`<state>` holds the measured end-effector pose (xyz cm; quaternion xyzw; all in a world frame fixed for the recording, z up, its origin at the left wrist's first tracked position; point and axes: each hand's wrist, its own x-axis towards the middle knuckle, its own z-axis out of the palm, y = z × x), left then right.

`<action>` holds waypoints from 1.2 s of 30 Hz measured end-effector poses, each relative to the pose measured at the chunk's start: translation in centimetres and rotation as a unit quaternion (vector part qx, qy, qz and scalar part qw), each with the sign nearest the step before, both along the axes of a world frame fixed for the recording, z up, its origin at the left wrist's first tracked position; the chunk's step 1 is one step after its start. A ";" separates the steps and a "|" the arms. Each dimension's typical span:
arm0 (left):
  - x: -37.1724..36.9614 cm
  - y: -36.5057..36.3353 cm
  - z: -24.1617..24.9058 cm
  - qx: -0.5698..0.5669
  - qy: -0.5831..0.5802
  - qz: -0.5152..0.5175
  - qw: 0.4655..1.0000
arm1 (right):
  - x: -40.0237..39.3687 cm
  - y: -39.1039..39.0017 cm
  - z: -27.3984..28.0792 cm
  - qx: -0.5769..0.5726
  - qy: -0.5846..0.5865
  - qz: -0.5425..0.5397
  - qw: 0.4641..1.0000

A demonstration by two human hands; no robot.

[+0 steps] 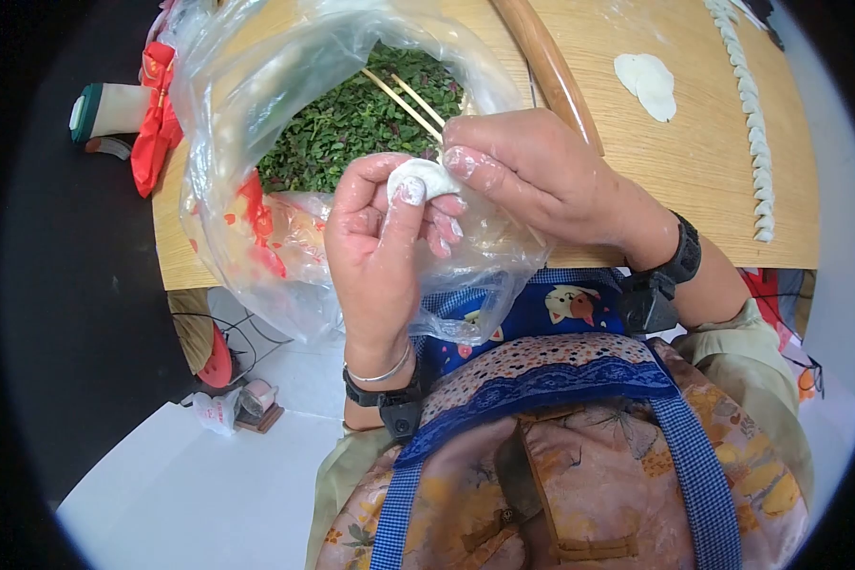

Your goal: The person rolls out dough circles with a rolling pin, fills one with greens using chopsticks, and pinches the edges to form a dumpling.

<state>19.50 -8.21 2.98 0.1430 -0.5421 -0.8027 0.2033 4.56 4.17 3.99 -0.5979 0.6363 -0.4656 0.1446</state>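
Over the near edge of the filling, my left hand (375,242) holds a small dumpling (418,175) of white dough, thumb pressed on its front. My right hand (556,176) is closed around a pair of chopsticks (401,102), its thumb and forefinger touching the dumpling's right side. The chopsticks point left over chopped green filling (337,128). A clear plastic bag (214,176) surrounds the filling, its edge spread wide. Flour whitens the fingers of both hands. Whether the dumpling is fully sealed cannot be seen.
A thick wooden rod (553,71) lies beyond my right hand. Flat dough wrappers (648,84) rest on the wooden table (679,185), and a long row of dumplings (752,123) lines its right side. A red plastic piece (157,123) and a green-and-white container (109,109) are at the left.
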 end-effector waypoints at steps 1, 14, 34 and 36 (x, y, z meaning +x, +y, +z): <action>0.0 -0.1 -0.1 0.005 0.015 0.003 1.000 | 0.0 0.0 0.1 0.000 -0.010 -0.004 1.000; -0.1 -0.2 -0.6 -0.230 -0.054 0.071 0.969 | 0.2 -0.1 0.2 -0.002 -0.020 -0.019 1.000; 0.4 -0.3 -1.0 -0.296 -0.036 0.120 0.947 | 0.7 -0.1 0.0 -0.018 -0.121 -0.035 0.992; 0.4 -0.2 -0.9 -0.296 -0.039 0.121 0.947 | 0.8 0.0 0.5 0.005 -0.104 -0.032 0.994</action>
